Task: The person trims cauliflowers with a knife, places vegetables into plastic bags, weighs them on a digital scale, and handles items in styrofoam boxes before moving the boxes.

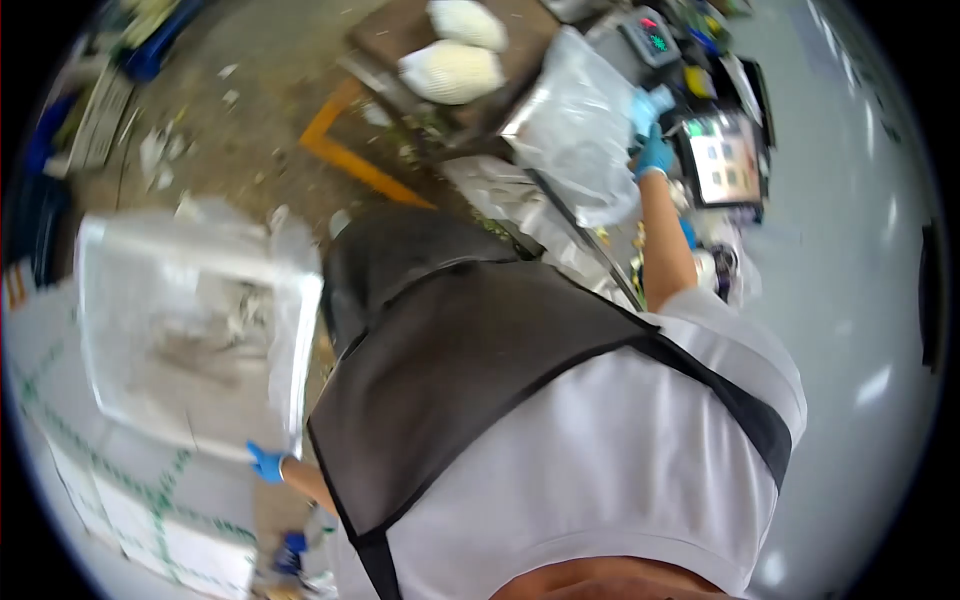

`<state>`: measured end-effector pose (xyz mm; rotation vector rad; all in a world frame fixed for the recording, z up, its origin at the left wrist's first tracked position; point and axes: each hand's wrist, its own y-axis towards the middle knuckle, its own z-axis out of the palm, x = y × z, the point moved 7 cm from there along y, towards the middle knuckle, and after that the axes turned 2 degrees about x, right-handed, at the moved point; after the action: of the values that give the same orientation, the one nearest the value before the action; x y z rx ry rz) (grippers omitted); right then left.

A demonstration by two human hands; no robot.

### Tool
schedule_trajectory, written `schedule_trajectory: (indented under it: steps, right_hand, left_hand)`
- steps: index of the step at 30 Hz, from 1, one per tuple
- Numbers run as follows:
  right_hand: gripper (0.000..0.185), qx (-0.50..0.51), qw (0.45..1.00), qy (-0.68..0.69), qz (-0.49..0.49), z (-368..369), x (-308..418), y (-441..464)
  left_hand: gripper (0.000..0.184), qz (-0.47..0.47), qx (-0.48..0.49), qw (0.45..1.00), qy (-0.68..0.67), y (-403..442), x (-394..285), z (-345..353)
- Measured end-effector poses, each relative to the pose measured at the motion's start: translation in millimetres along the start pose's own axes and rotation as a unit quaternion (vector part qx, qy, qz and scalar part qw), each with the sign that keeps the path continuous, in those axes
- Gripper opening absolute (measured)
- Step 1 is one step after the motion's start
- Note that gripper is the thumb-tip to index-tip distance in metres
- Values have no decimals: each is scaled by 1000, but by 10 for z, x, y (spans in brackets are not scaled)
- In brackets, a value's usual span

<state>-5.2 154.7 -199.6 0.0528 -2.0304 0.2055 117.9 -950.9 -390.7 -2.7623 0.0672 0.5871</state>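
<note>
My right hand (655, 155), in a blue glove, reaches to the upper right. Its fingers close at the lower edge of a pale blue crumpled piece (650, 105), whose kind I cannot make out. Just left of that hand lies a clear plastic bag (580, 120), and a lit tablet (725, 158) is to its right. At lower left, my left hand (266, 463), also gloved in blue, is beside the near corner of a white box (90, 330) lined with clear plastic. A finger stretches toward the box rim; whether it touches is unclear. Nothing shows in that hand.
Two white netted bundles (455, 72) rest on a brown surface (385, 35) at the top. A small device with a lit display (650, 38) stands behind the plastic bag. White boxes with green tape (160, 495) are at lower left. Orange tape (360, 165) and scraps mark the floor.
</note>
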Motion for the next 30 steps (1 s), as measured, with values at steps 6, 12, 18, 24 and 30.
schedule_trajectory:
  steps: [6,12,18,24,30]
  right_hand:
    - [35,-236,948,-152,150,-1590,-1692,1200]
    - [39,-47,818,-573,24,-1622,-1970,1584]
    - [44,-299,779,-493,-247,-1566,-694,1492]
    - [35,121,838,-108,-522,1023,836,196]
    - [48,692,672,21,-264,3819,345,-3200]
  left_hand:
    - [39,70,-94,993,-7,-114,-517,40]
    - [29,126,-149,969,-154,-492,-1369,-581]
    - [23,356,32,880,-314,-1883,-2495,-983]
    - [15,433,347,829,-70,-3228,-2598,159]
    - [16,245,397,863,-194,-2687,-1662,1169]
